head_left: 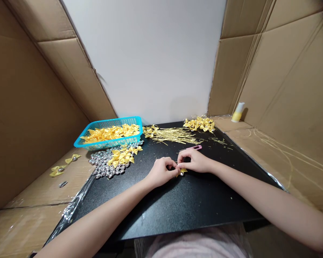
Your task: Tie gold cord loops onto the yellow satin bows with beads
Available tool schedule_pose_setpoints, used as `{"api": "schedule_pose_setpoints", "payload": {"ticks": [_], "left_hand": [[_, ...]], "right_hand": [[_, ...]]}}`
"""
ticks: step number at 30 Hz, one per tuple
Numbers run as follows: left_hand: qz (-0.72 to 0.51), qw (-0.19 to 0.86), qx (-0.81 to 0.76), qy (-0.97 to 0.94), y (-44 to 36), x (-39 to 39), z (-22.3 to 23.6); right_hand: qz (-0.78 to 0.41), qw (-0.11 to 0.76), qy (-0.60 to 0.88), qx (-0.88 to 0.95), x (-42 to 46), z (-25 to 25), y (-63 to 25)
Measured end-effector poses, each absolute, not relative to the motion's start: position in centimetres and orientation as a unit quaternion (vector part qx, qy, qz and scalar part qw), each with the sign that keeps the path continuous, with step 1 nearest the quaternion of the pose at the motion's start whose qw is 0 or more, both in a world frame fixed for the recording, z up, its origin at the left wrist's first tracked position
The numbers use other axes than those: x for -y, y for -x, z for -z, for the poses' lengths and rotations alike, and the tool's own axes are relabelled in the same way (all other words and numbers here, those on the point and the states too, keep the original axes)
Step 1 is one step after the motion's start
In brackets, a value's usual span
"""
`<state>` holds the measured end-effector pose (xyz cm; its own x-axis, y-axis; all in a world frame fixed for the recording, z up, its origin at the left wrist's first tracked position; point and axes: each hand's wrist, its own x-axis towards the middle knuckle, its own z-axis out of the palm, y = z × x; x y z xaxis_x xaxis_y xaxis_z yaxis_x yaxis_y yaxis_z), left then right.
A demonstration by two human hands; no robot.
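We record both hands together near the middle of the black surface [161, 208]. Between and just below the fingertips we see a small yellow bow [185, 171] with a silver bead [182, 174] at its front, partly covered by the hands. Left hand [163, 172]: fingers narrow, thumb and forefinger pinched on the bow's edge. Right hand [195, 161]: fingers curled, thumb and forefinger close together at the bow; we cannot tell what they pinch, as the tips overlap the left ones. Just behind the right hand we note a pink tool [196, 147], partly hidden. Farther back lies a bundle of thin yellow strips [174, 135], with a pile of beaded bows [200, 124] to its right. On the left, a blue basket [84, 144] holds many bows; in front of it, more bows [122, 156] lie on a spread of silver beads [103, 161]. At far right, a white-and-yellow cone [238, 113] stands upright on cardboard [235, 124].
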<state>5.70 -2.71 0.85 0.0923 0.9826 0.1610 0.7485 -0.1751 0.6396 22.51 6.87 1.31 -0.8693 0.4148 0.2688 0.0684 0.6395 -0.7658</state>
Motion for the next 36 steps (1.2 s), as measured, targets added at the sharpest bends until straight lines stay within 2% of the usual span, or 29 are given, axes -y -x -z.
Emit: {"api": "schedule_pose_setpoints", "payload": {"ticks": [36], "left_hand": [[-0.313, 0.242, -0.624, -0.674, -5.82, 2.63, -0.93]], "right_hand": [[-0.427, 0.219, 0.146, 0.865, -6.88, -1.13, -22.37]]}}
